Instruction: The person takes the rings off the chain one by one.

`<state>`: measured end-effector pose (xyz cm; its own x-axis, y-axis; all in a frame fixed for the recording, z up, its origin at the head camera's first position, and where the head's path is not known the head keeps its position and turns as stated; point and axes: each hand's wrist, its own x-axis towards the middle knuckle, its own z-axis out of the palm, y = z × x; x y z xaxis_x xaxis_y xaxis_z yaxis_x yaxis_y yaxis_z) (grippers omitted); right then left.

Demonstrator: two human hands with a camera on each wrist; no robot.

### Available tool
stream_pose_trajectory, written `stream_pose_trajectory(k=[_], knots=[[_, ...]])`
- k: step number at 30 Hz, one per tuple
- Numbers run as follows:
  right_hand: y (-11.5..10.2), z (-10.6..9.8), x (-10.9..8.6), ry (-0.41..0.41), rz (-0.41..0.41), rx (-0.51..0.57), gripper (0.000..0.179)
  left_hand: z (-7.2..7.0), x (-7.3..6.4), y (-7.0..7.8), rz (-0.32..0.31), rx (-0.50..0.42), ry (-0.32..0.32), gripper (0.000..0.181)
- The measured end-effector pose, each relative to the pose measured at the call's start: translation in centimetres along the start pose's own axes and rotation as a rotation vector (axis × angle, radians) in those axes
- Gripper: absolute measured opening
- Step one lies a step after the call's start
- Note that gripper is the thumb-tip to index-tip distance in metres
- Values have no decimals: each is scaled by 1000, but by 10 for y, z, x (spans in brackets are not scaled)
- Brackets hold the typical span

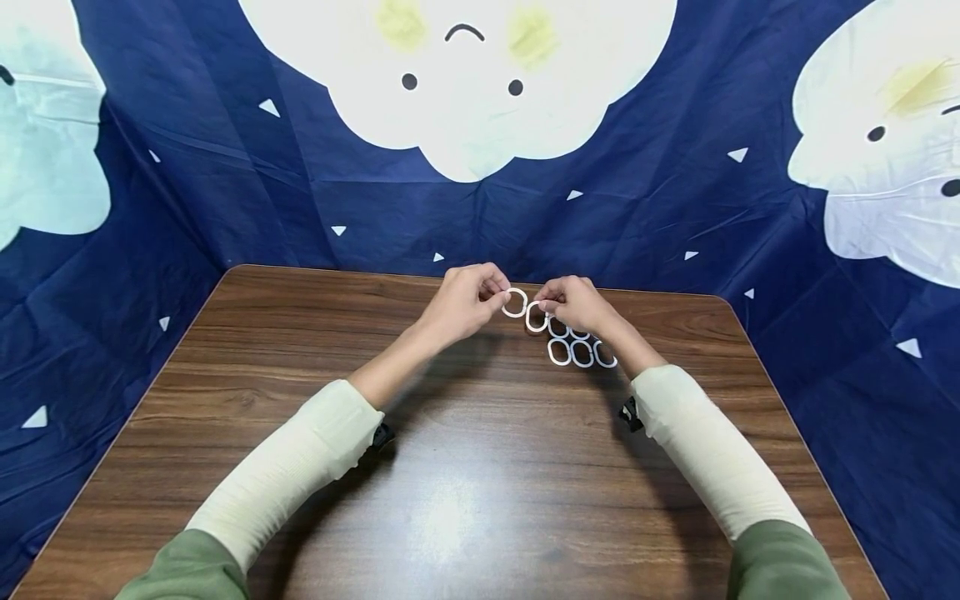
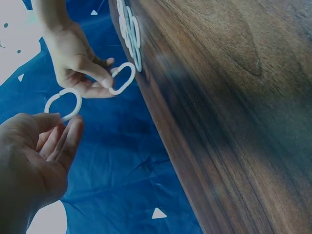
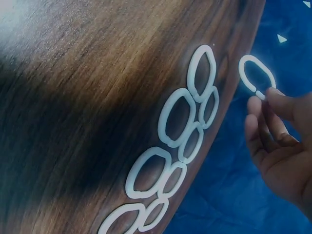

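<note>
My left hand (image 1: 467, 302) pinches a white oval ring (image 2: 79, 101), shaped like a plastic shower curtain ring, between thumb and fingers. Just to its right, my right hand (image 1: 576, 303) grips a second such ring (image 3: 242, 73) at one end, by the small break in its loop. Both held rings are off the table, close together but apart in the left wrist view. Several more white rings (image 3: 162, 119) lie flat in two touching rows on the table, below the right hand. In the head view that hand and its wrist cover part of them.
The dark wood table (image 1: 450, 450) has its far edge just behind both hands. A blue curtain (image 1: 480, 225) with white clouds hangs behind and along the sides. Small black devices (image 1: 631, 414) sit under both wrists.
</note>
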<state>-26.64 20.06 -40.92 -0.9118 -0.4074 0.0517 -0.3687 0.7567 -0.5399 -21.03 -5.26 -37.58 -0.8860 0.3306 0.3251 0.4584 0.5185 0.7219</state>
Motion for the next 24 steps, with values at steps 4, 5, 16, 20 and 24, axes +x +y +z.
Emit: stream_pose_trajectory(k=[4,5,16,20,24], knots=[[4,5,4,-23,2,9,11,0,0,0,-4,0,-6,6],[5,7,5,-26,2,7,10,0,-1,0,-5,2,-7,6],[33,20,20,-34,-11,30,11,1,1,0,-1,7,-14,5],[74,35,39,-41,-33,60,13,2,2,1,1,17,-14,6],[94,50,54,-35,13,-2,6,3,3,2,-1,21,-18,5]])
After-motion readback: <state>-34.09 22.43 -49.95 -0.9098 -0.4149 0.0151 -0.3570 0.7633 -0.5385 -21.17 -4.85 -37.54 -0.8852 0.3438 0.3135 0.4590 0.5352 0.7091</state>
